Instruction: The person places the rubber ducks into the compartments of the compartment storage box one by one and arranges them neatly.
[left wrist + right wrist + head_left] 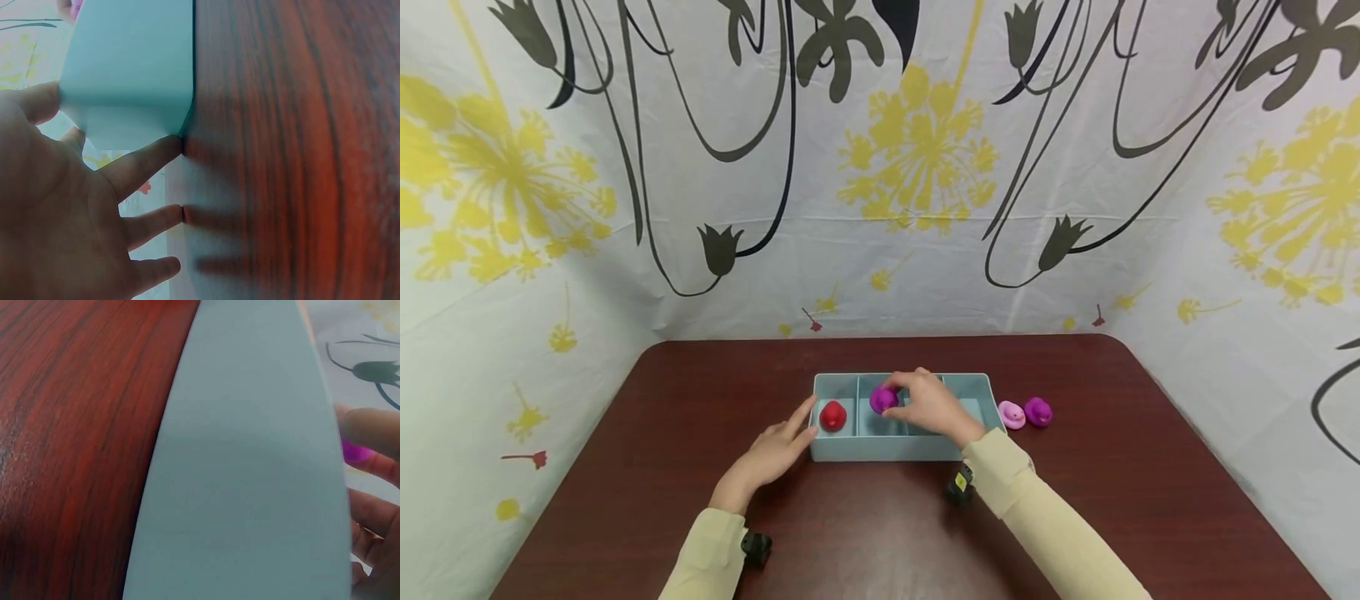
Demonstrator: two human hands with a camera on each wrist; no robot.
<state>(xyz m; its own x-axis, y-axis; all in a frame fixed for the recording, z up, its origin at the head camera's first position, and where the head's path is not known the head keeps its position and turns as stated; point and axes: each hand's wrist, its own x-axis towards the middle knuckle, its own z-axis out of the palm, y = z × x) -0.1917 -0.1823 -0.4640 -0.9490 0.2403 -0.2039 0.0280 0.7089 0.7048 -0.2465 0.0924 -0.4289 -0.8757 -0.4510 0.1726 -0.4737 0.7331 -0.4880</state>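
A pale blue divided box [887,450] stands on the table. My right hand [934,405] pinches a purple rubber duck [882,400] between thumb and fingers, over the second compartment from the left. In the right wrist view, the box wall hides most of that purple duck [356,452]. A red rubber duck [832,416] sits in the leftmost compartment. At the box's left end, my left hand [772,452] has its fingers spread; in the left wrist view the thumb and a fingertip of this hand [69,194] rest against the box's end wall [134,125].
Just right of the box, a pink rubber duck [1012,415] and another purple duck [1038,412] sit side by side on the dark red-brown table [880,533]. A white cloth with plant prints [880,275] hangs behind the table and along its sides.
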